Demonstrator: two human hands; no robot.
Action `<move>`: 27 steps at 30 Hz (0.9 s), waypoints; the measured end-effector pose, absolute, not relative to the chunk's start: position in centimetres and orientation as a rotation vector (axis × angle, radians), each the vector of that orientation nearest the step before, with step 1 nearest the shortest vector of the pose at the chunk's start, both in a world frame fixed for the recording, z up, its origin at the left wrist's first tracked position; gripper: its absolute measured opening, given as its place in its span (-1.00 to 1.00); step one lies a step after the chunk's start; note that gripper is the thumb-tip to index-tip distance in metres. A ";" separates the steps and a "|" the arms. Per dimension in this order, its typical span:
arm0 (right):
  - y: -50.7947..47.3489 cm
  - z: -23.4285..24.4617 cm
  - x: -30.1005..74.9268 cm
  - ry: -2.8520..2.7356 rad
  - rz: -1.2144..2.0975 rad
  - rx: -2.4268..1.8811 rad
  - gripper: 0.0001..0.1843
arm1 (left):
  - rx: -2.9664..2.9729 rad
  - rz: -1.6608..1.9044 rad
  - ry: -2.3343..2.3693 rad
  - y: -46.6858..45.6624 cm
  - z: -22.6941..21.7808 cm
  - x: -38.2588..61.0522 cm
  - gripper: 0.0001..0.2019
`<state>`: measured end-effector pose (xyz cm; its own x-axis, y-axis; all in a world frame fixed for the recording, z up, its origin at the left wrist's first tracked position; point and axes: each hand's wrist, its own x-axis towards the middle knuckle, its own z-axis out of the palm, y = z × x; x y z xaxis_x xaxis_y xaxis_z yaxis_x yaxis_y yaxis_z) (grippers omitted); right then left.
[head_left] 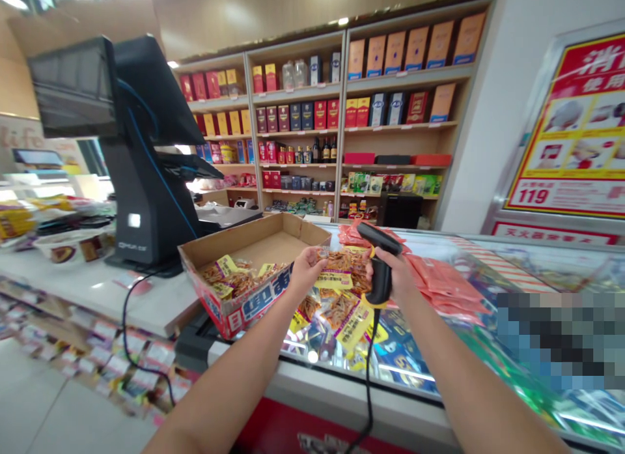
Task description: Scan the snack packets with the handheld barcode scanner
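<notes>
My right hand is closed around a black barcode scanner with yellow trim, its cable hanging down over the counter's front. Pinched in my left hand is a clear snack packet with a yellow label, level with the scanner's handle. More snack packets lie below on the glass counter. To the left, an open cardboard box holds several packets of the same look. Coral-coloured packs are stacked right of the scanner.
A black point-of-sale terminal stands on the white counter at left, with a bowl-shaped tub beside it. Shelves of boxed goods and bottles line the back wall. Green packets show at lower right under glass.
</notes>
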<state>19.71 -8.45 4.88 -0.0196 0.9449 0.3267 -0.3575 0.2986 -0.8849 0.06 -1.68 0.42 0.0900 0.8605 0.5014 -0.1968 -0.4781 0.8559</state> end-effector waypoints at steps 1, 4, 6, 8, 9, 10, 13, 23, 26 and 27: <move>-8.3 4.9 20.0 -1.099 1.167 -0.655 -0.70 | 1.518 1.449 0.701 -1.7 0.3 0.1 -0.59; -7.9 4.9 20.6 -1.015 1.158 -0.620 -0.69 | 1.614 1.255 0.766 -1.5 -0.4 0.1 -0.55; -7.8 4.8 20.8 -0.985 1.150 -0.616 -0.68 | 1.723 1.194 0.827 -1.4 -0.8 0.1 -0.55; -7.7 4.7 20.8 -0.971 1.135 -0.611 -0.68 | 1.853 1.181 0.899 -1.2 -1.0 0.0 -0.55; -7.7 4.7 20.8 -0.967 1.130 -0.607 -0.68 | 1.918 1.198 0.941 -1.1 -1.0 0.0 -0.55; -7.7 4.6 20.7 -0.964 1.125 -0.603 -0.69 | 1.979 1.237 0.992 -1.1 -1.0 0.0 -0.55; -7.7 4.6 20.6 -0.964 1.123 -0.595 -0.69 | 2.197 1.403 1.148 -1.8 -0.3 0.0 -0.57; -7.7 4.6 20.8 -1.011 1.113 -0.583 -0.70 | 2.655 0.766 1.681 -4.2 9.8 -4.7 -0.78; -7.8 4.7 20.7 -1.016 1.111 -0.582 -0.71 | 2.592 0.139 1.890 -2.6 12.7 -9.8 -0.75; -7.9 4.8 20.6 -1.014 1.108 -0.582 -0.71 | 2.494 -0.033 1.943 -2.1 13.1 -11.6 -0.71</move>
